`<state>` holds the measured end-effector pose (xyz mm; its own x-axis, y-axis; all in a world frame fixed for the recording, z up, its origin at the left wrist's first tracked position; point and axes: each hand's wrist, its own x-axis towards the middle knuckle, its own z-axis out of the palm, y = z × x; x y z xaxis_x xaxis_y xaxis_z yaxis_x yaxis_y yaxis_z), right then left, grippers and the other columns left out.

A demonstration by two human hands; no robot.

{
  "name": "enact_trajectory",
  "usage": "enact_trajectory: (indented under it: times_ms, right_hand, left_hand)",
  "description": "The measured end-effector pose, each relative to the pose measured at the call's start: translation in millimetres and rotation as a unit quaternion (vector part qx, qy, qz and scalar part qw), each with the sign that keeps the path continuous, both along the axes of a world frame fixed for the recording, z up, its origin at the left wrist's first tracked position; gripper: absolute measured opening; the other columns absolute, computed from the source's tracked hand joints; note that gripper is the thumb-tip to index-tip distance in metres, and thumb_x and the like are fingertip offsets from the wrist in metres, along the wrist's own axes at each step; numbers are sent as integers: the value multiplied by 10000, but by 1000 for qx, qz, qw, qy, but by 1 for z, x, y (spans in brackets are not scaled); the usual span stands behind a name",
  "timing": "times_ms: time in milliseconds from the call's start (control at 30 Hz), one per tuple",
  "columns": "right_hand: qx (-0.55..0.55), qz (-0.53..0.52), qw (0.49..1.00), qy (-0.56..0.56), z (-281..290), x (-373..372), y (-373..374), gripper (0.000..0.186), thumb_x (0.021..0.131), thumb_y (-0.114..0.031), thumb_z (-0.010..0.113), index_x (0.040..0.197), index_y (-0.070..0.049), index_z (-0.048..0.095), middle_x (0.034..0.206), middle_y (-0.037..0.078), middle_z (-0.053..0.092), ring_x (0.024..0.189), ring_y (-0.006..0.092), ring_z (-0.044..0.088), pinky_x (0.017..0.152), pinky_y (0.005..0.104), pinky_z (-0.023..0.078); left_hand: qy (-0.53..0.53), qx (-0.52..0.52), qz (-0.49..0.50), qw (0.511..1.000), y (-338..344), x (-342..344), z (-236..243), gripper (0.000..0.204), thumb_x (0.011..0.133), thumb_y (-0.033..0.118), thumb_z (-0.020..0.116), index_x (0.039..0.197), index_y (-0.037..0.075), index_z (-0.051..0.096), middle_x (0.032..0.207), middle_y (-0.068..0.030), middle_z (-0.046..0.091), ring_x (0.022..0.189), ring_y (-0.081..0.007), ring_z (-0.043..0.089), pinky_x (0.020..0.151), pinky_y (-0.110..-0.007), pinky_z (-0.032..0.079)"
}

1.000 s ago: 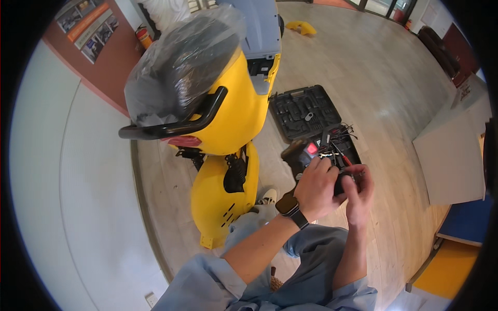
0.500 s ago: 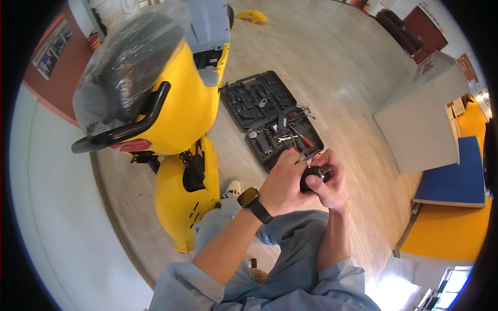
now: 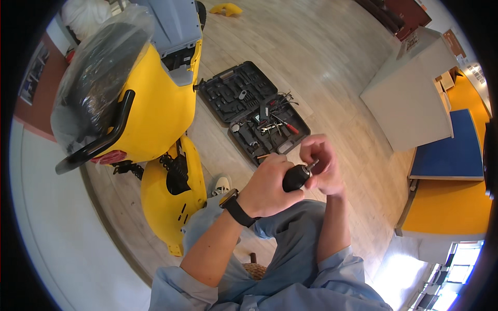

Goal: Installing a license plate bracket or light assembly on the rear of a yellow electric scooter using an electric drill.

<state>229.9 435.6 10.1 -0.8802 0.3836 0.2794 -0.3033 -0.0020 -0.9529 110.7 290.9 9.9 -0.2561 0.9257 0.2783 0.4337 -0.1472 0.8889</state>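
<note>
My left hand (image 3: 267, 184), a dark watch on its wrist, is wrapped round a black drill (image 3: 295, 179). Only the drill's rounded front end shows; the rest is hidden in the palm. A thin metal bit (image 3: 313, 165) sticks out of it toward the right. My right hand (image 3: 327, 168) is closed about this bit with curled fingers, its thumb by the drill's front end. Beyond my hands a black tool case (image 3: 238, 96) lies unfolded on the floor, holding a red-handled screwdriver (image 3: 291, 127), wrenches and other small tools.
A yellow scooter (image 3: 161, 109) with a plastic-wrapped seat (image 3: 98, 78) and a black grab bar (image 3: 116, 129) stands close on the left. At right are a pale cabinet (image 3: 410, 98) and a blue-and-yellow desk (image 3: 446, 150). Far off lies a yellow panel (image 3: 226, 9).
My right hand has shifted its hold, its fingers lifting and curling by the bit. The left hand keeps the drill. The whole view has swung slightly, so the surroundings sit further left and up.
</note>
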Motion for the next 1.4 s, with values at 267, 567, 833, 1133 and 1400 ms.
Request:
enact_trajectory:
  times_ms: [267,567,833,1133,1400]
  right_hand:
    - [-12,-66,997,-49,-4,2,-13,546,623,-382,886,936,-45,593,844,9,534,776,107,484,691,257,381]
    - [-39,-21,999,-27,5,20,-8,534,712,-248,835,1083,-3,540,1019,145,608,1001,250,581,881,350,460]
    - [-4,-99,994,-40,-10,24,7,424,717,-376,837,771,-68,550,759,8,449,697,148,393,612,286,303]
    - [70,-139,979,-128,-6,26,-5,579,617,-454,888,779,-64,491,682,-7,435,647,112,368,582,269,277]
    - [106,-66,990,-67,-16,32,12,571,566,-373,918,865,-34,570,735,27,500,721,154,455,637,287,342]
  left_hand:
    - [71,-4,97,993,3,6,-9,278,639,180,733,814,10,601,826,-151,556,853,-354,533,750,-437,449]
    - [32,-42,77,996,10,19,-7,350,649,249,732,838,-27,630,833,-169,557,888,-342,530,806,-426,445]
    - [26,-87,79,993,15,25,0,310,640,258,734,753,-8,623,830,-138,558,904,-293,538,787,-401,456]
    - [-9,-78,90,993,22,36,-1,292,634,239,722,754,-6,620,834,-136,559,910,-290,537,801,-389,453]
    - [8,-84,72,994,18,31,0,327,666,287,741,764,-5,631,829,-131,560,900,-284,535,819,-391,444]
